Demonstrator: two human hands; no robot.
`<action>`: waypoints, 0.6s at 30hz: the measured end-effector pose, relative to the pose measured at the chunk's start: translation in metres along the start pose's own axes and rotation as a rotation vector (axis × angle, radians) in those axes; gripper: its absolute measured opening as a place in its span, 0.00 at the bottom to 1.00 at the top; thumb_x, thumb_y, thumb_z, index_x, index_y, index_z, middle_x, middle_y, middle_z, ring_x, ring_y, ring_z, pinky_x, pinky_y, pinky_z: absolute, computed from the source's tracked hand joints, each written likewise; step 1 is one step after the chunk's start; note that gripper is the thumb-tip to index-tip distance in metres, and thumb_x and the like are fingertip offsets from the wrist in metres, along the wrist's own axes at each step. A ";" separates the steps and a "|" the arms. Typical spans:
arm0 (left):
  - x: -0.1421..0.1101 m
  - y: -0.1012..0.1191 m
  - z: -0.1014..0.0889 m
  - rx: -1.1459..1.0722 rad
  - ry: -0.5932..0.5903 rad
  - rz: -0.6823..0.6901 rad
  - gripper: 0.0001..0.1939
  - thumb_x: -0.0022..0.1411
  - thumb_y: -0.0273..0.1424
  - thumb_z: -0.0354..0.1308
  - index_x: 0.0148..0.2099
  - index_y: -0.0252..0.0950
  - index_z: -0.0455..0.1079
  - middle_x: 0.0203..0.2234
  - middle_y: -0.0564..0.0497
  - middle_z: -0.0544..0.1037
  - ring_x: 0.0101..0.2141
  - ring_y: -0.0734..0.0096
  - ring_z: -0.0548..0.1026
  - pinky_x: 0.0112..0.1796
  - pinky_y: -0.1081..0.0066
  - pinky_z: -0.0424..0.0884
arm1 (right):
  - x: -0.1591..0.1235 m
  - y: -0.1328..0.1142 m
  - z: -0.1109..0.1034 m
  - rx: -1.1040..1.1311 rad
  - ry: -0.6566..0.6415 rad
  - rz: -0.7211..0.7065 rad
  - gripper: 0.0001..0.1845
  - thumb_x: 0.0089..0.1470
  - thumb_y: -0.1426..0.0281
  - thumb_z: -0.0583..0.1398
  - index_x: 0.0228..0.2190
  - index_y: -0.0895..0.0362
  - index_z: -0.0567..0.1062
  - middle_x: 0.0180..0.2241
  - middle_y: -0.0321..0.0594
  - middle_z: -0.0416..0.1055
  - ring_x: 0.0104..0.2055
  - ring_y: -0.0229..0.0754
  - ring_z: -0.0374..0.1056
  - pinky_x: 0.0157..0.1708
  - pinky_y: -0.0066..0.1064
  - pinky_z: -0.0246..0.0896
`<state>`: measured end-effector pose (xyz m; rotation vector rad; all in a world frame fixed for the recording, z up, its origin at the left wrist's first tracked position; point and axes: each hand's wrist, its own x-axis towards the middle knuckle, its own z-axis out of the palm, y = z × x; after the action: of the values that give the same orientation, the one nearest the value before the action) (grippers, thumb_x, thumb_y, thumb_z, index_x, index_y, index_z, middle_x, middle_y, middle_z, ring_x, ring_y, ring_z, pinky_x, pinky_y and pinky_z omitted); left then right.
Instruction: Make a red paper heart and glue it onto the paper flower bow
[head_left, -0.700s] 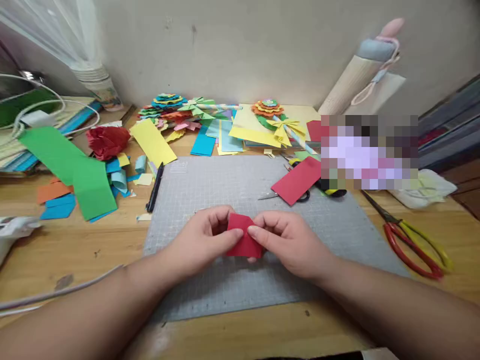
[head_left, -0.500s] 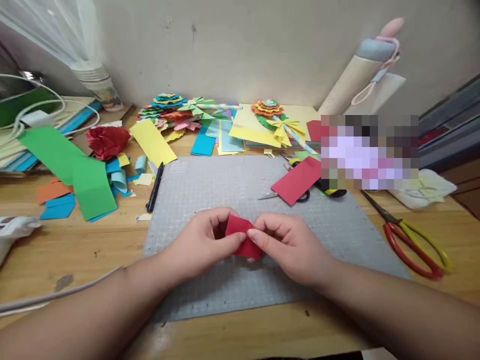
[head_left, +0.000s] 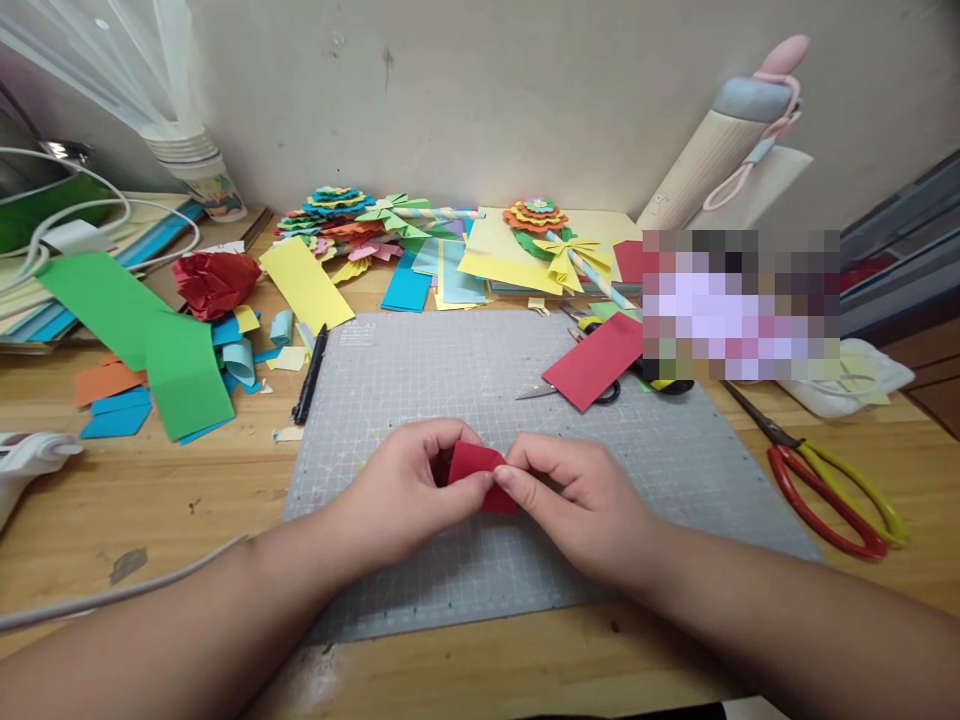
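Note:
A small piece of red paper [head_left: 474, 462] is pinched between my two hands above the grey cutting mat [head_left: 420, 370]. My left hand [head_left: 420, 485] grips its left part, thumb on the near face and fingers behind. From the other side my right hand [head_left: 574, 495] pinches the right edge, and both thumb tips nearly meet at the middle. The fingers behind the paper are partly hidden. Beyond my right hand, a flat red paper strip [head_left: 596, 360] lies over small scissors [head_left: 536, 391] on the mat.
Left lie a black pen [head_left: 310, 375], green paper strips [head_left: 187, 375], a crumpled red paper ball [head_left: 215, 283] and a white glue gun [head_left: 34, 460]. Paper flowers [head_left: 536, 215] lie along the wall. Large red-and-yellow-handled scissors [head_left: 825, 490] rest at right, near a leaning bottle [head_left: 705, 150].
The red paper's top edge has dropped a little and the piece tilts or bends more between my fingers. Both hands stay nearly in place, still gripping it.

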<state>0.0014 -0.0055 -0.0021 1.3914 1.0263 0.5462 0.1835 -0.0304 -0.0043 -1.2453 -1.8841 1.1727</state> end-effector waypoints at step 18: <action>-0.003 0.003 -0.004 0.089 -0.145 -0.033 0.05 0.52 0.31 0.57 0.29 0.34 0.68 0.21 0.56 0.67 0.24 0.77 0.62 0.25 0.75 0.60 | 0.004 0.003 -0.003 0.236 -0.071 -0.047 0.12 0.54 0.71 0.58 0.20 0.57 0.66 0.19 0.30 0.61 0.22 0.31 0.54 0.22 0.25 0.50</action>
<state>-0.0024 -0.0058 0.0025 1.4678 0.9639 0.3730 0.1860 -0.0249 -0.0054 -1.0382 -1.7549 1.3854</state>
